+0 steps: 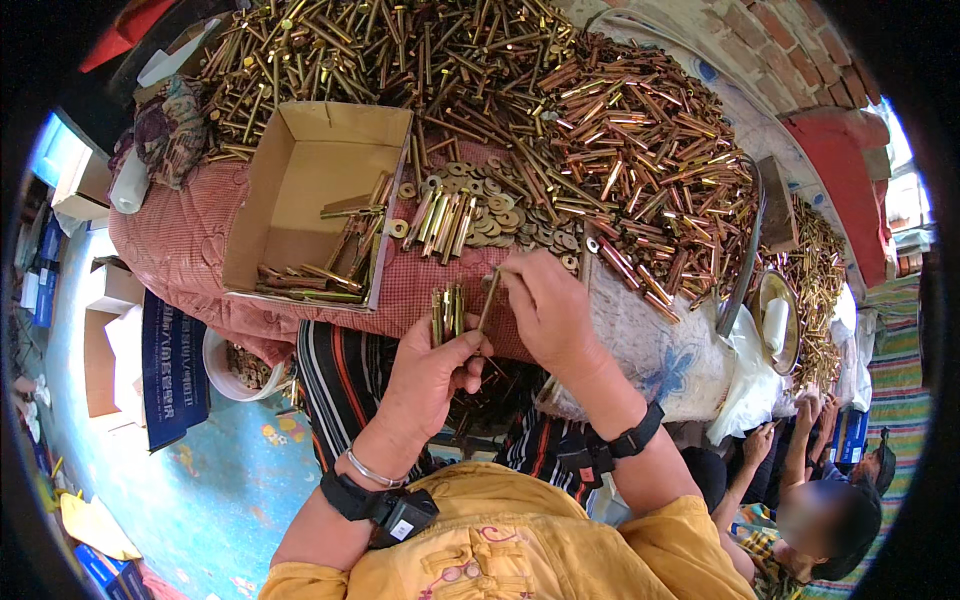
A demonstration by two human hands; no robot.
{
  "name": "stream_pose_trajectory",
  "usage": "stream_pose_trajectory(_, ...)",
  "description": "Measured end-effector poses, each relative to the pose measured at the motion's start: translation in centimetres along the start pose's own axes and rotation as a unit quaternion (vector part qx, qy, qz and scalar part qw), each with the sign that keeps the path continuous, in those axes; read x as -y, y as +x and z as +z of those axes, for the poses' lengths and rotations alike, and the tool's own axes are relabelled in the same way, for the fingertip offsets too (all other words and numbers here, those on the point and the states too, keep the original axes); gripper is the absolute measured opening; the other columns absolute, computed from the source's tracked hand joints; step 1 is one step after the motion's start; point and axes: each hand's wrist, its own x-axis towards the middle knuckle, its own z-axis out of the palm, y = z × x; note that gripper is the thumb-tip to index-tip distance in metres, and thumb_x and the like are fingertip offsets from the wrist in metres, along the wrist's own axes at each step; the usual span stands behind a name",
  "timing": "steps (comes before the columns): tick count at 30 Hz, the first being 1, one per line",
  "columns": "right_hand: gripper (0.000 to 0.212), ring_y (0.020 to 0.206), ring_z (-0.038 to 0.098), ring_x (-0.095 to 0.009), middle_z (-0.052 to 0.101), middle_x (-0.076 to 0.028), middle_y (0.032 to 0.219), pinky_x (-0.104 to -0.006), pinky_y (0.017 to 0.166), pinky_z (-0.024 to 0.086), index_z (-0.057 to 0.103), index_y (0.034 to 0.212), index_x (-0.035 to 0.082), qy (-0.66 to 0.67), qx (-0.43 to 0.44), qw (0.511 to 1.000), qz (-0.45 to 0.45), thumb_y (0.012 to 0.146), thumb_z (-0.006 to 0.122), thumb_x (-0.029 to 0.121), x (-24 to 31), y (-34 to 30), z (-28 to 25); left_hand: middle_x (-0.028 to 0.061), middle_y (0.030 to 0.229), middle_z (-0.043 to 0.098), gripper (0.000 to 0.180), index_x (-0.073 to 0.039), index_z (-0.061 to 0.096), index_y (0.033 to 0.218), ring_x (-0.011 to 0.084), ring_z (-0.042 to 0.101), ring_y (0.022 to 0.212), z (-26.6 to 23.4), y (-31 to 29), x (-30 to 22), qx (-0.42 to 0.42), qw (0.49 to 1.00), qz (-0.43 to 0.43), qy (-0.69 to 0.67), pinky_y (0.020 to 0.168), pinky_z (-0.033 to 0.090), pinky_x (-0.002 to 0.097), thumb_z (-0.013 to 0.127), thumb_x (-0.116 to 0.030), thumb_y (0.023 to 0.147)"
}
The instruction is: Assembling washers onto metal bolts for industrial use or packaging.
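My left hand [425,375] is closed around a small bunch of brassy bolts [448,312] that stand upright above the fingers. Beside that bunch a single long bolt [489,302] slants between my two hands. The fingertips of my right hand [552,308] pinch its upper end, and its lower end reaches the left fingers. Just beyond the hands lies a small group of shiny bolts [442,222] on the red checked cloth. Flat washers [495,218] are heaped next to them. To the left an open cardboard box [340,130] holds several bolts.
A large heap of long bolts [330,50] covers the far side, with a heap of metal sleeves [640,140] to its right. A white bucket [218,365] stands at lower left. Right, a metal dish [778,310] holds a white roll. Other people [800,500] sit at lower right.
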Motion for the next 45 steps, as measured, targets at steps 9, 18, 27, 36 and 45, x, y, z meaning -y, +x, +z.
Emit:
stream_pose_trajectory(9, 0.012, 0.077, 0.058, -0.037, 0.058, -0.022, 0.082, -0.0374, 0.063, 0.046, 0.055, 0.094, 0.0, 0.159, 0.025, 0.961, 0.224, 0.084, 0.054, 0.004, 0.3, 3.3, 1.3, 0.0077, 0.076, 0.06, 0.013, -0.003, 0.049, 0.095, 0.0098, 0.053, 0.057, -0.5, -0.4, -0.1, -0.038, 0.998, 0.04, -0.01, 0.044, 0.044, 0.0213, 0.056, -0.004, 0.085)
stream_pose_trajectory(18, 0.032, 0.076, 0.061, -0.033, 0.062, -0.02, 0.082, -0.0362, 0.069, 0.047, 0.056, 0.105, 0.0, -0.045, 0.057, 0.978, 0.196, 0.076, 0.065, 0.011, 0.6, 6.7, 4.5, 0.0066, 0.077, 0.059, 0.014, -0.005, 0.048, 0.095, 0.0109, 0.052, 0.058, -1.3, -0.3, -0.2, -0.049, 0.998, 0.019, 0.02, 0.045, 0.042, 0.0223, 0.058, -0.005, 0.084)
stream_pose_trajectory(27, 0.019, 0.071, 0.06, -0.018, 0.061, -0.01, 0.082, -0.0291, 0.061, 0.048, 0.053, 0.095, -0.003, 0.253, 0.023, 0.916, 0.31, 0.079, 0.06, 0.005, -1.7, 5.6, 2.2, 0.0071, 0.077, 0.059, 0.015, -0.004, 0.049, 0.096, 0.0111, 0.052, 0.058, -1.3, -0.2, -0.3, -0.033, 0.999, 0.016, 0.02, 0.045, 0.042, 0.0224, 0.057, -0.005, 0.084)
stream_pose_trajectory(36, 0.013, 0.072, 0.057, -0.015, 0.055, -0.005, 0.08, -0.0307, 0.062, 0.053, 0.053, 0.093, 0.002, 0.489, 0.035, 0.758, 0.429, 0.084, 0.059, 0.009, -0.2, 3.7, 0.3, 0.0065, 0.076, 0.059, 0.015, -0.004, 0.051, 0.096, 0.0107, 0.053, 0.058, -1.5, -0.3, -0.3, -0.023, 0.999, 0.02, 0.028, 0.046, 0.043, 0.0226, 0.059, -0.006, 0.084)
stream_pose_trajectory(45, 0.011, 0.069, 0.056, -0.013, 0.059, -0.007, 0.08, -0.0275, 0.059, 0.049, 0.056, 0.088, 0.0, 0.443, 0.08, 0.797, 0.403, 0.081, 0.061, 0.007, 0.9, 2.7, -0.1, 0.0052, 0.078, 0.059, 0.02, -0.004, 0.052, 0.102, 0.0103, 0.054, 0.06, -1.1, -0.4, -1.1, 0.008, 1.0, 0.005, -0.013, 0.048, 0.045, 0.0215, 0.061, -0.01, 0.084)
